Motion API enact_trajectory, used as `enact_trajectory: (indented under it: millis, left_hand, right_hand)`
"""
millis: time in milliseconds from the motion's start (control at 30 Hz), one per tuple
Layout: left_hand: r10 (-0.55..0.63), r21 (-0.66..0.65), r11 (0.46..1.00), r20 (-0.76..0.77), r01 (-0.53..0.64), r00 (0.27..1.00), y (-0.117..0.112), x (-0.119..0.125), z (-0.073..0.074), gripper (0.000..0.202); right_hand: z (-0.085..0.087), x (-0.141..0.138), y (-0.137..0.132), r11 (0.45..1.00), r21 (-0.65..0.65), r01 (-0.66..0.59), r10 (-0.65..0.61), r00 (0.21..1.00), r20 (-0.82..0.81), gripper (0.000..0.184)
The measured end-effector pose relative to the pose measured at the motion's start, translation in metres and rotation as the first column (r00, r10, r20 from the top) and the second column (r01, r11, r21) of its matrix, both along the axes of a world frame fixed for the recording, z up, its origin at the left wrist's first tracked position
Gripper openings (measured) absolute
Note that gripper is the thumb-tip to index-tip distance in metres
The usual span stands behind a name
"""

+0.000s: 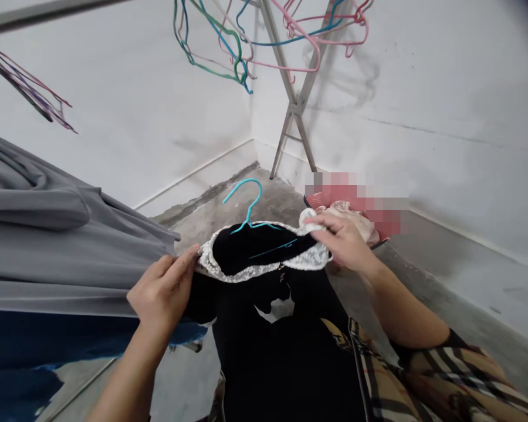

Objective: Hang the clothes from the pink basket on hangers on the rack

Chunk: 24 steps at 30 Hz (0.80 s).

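Note:
A black garment with a white lace collar [308, 258] is in front of me at the centre. Inside its neck opening sits a light blue hanger [249, 214], its hook rising above the collar and pointing left. Thumb and fingers of my left hand [165, 290] pinch the left edge of the collar. On the other side, my right hand [341, 240] grips the collar's right end, where the lace is bunched up. The hanger's arms are mostly hidden within the black cloth.
Grey cloth [61, 234] and dark blue cloth [70, 340] hang at the left. Several coloured hangers [286, 44] dangle from a metal rack [294, 108] at the back. A red basin [334, 202], partly pixelated, holds pale lace cloth on the floor at right, near the wall.

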<state>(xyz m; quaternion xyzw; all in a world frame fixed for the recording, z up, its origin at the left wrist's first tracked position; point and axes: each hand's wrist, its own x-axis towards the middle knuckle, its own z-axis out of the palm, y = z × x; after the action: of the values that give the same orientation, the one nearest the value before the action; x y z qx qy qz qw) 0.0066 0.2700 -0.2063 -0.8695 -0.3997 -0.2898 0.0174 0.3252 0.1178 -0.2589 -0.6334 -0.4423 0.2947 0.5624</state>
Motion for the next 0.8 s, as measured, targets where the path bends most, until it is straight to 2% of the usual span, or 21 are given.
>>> enact_trajectory:
  millis: [33,67,100,133,167,200,233,267,333,400,467,567,633,800]
  left_hand:
    - [-0.001,-0.064,0.998,0.067,0.006,0.998,0.002,0.001,-0.002,0.024]
    - [-0.001,-0.128,0.992,0.139,0.019,0.990,0.003,0.002,-0.005,0.023]
    - [-0.003,-0.182,0.982,0.206,0.042,0.979,0.005,0.002,-0.006,0.022]
    - [-0.010,-0.220,0.973,0.259,0.069,0.966,0.007,0.001,-0.008,0.021]
    - [-0.020,-0.246,0.964,0.297,0.097,0.955,0.008,0.001,-0.008,0.021]
    - [-0.033,-0.262,0.957,0.320,0.122,0.947,0.009,0.001,-0.009,0.019]
    - [-0.045,-0.275,0.951,0.335,0.144,0.941,0.009,0.001,-0.008,0.018]
    - [-0.054,-0.288,0.944,0.348,0.162,0.936,0.008,0.001,-0.008,0.017]
    - [-0.048,-0.316,0.932,0.379,0.178,0.924,0.007,0.003,-0.005,0.017]
    - [-0.012,-0.347,0.922,0.420,0.172,0.907,0.004,0.006,-0.003,0.017]
    - [0.024,-0.383,0.907,0.462,0.175,0.887,0.003,0.009,-0.002,0.016]
    - [0.039,-0.421,0.884,0.499,0.202,0.866,0.004,0.013,-0.004,0.014]
    - [0.007,-0.418,0.877,0.502,0.236,0.865,0.006,0.013,-0.009,0.015]
    - [-0.097,-0.346,0.894,0.471,0.285,0.877,0.014,0.011,-0.017,0.018]
  right_hand:
    - [0.011,0.001,-0.006,0.979,-0.058,-0.196,0.200,0.977,0.075,0.026]
    - [0.021,0.003,-0.011,0.942,-0.094,-0.321,0.332,0.933,0.140,0.028]
    - [0.030,0.005,-0.014,0.928,-0.098,-0.358,0.371,0.904,0.210,0.031]
    - [0.036,0.008,-0.015,0.948,-0.067,-0.310,0.316,0.901,0.297,0.032]
    - [0.041,0.012,-0.015,0.978,-0.014,-0.208,0.196,0.898,0.393,0.035]
    - [0.043,0.016,-0.013,0.993,0.037,-0.112,0.079,0.870,0.486,0.037]
    - [0.043,0.020,-0.011,0.996,0.061,-0.061,0.016,0.821,0.570,0.041]
    - [0.042,0.023,-0.008,0.997,0.044,-0.064,0.021,0.765,0.643,0.042]
    - [0.037,0.027,-0.002,0.989,-0.063,-0.133,0.137,0.673,0.727,0.034]
    - [0.032,0.026,0.002,0.975,-0.145,-0.170,0.220,0.622,0.751,0.027]
    - [0.031,0.023,0.004,0.977,-0.132,-0.166,0.206,0.598,0.774,0.033]
    - [0.039,0.016,0.005,0.984,-0.040,-0.175,0.133,0.563,0.815,0.036]
    - [0.048,0.013,0.005,0.984,-0.005,-0.178,0.102,0.540,0.836,0.035]
    - [0.065,0.013,-0.001,0.986,-0.044,-0.161,0.113,0.451,0.885,0.034]
